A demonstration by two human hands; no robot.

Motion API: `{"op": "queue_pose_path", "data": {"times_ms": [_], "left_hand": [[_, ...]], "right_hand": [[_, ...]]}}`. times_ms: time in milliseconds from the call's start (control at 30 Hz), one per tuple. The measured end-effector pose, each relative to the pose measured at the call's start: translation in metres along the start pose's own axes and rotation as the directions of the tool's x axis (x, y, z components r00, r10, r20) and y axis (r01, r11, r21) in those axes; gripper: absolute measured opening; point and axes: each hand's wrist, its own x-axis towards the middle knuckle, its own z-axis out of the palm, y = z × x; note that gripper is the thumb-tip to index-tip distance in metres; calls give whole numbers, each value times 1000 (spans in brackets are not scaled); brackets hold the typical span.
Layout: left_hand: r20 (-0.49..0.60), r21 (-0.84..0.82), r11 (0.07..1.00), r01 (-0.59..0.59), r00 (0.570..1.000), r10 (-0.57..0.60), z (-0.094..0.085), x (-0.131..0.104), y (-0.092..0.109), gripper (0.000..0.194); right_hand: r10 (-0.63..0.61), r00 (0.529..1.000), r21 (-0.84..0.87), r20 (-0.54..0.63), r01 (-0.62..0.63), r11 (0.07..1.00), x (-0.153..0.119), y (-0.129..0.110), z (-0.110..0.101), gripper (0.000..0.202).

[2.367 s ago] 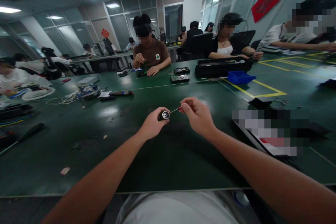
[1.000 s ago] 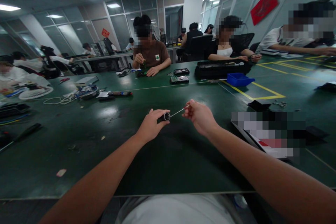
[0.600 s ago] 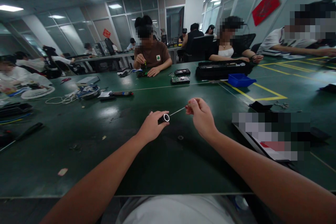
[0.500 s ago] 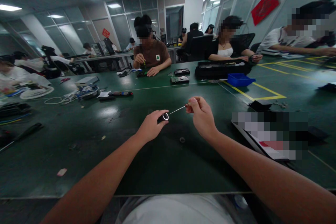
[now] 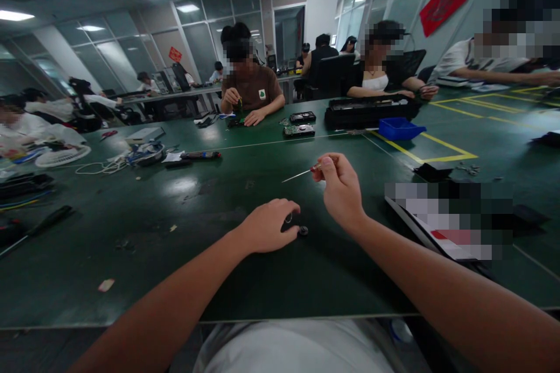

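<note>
My right hand [image 5: 343, 192] grips the reddish handle of a thin screwdriver [image 5: 298, 176], its bare metal shaft pointing left above the table. My left hand [image 5: 269, 224] is low over the table, curled around a small dark round part with a pale ring rim [image 5: 288, 218], mostly hidden by the fingers. The left thumb and index finger are spread apart. Just beyond the thumb tip lies a small dark round piece [image 5: 303, 231] on the green table [image 5: 245, 285]; whether the thumb touches it I cannot tell.
At right lies a flat, blurred-out item [image 5: 437, 227] with a dark edge. A blue bin [image 5: 400, 128] stands farther back, beside a long black casing [image 5: 371, 113]. Hard drives [image 5: 300, 130] lie mid-table. A pen-like tool [image 5: 201, 155] and cables [image 5: 105, 164] are at left. Co-workers sit across the table.
My left hand has moved down and right, away from the screwdriver tip to beside the small round piece. The screwdriver stays in my right hand, slightly raised.
</note>
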Motion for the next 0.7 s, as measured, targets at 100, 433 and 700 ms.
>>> {"op": "queue_pose_path", "data": {"times_ms": [100, 433, 700], "left_hand": [[81, 136, 989, -64, 995, 53, 5, 3, 6, 46], [47, -1, 1000, 5, 999, -5, 4, 6, 1, 27], [-204, -594, 777, 208, 896, -395, -31, -4, -32, 26]], "right_hand": [[-4, 1000, 8, 14, 4, 1000, 0, 1, 0, 20], [-2, 999, -5, 35, 2, 1000, 0, 2, 0, 21], [-1, 999, 0, 39, 1, 1000, 1, 4, -1, 22]]}}
